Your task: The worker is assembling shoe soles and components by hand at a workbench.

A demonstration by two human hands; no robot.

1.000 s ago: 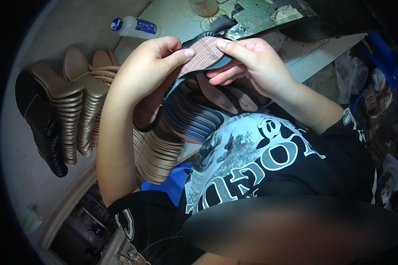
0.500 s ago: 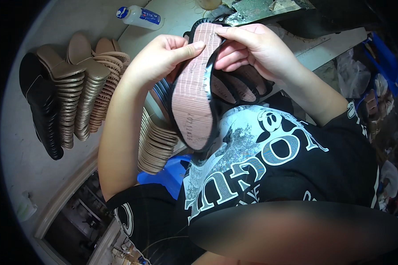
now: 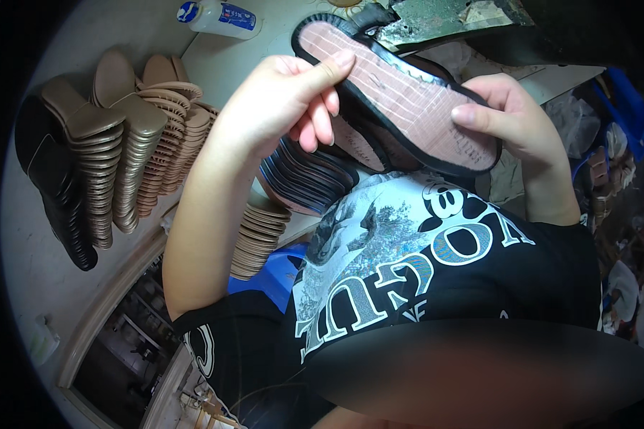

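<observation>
A shoe insole (image 3: 401, 104) with a pinkish-brown, ribbed underside and a black folded rim is held up in front of my chest, tilted from upper left to lower right. My left hand (image 3: 293, 96) grips its upper-left part, thumb on the underside and the other fingers curled below the edge. At the lower-right end, my right hand (image 3: 511, 118) pinches it, thumb on top and fingers hidden behind. Under it, partly covered, lie more black-rimmed insoles (image 3: 358, 139). A stack of dark insoles (image 3: 304, 175) stands just below my left hand.
Stacked gold insoles (image 3: 100, 171), black ones (image 3: 54, 179) and beige ones (image 3: 161, 143) line the left side. A white bottle with a blue cap (image 3: 218, 18) is at the back. Beige insoles (image 3: 257, 239) stand by a blue container (image 3: 265, 282). A green worn plate (image 3: 451, 21) lies at the back.
The insole has turned from nearly upright to a slant down to the right. My right hand has moved from its top end to its lower-right end; my left hand stays on it.
</observation>
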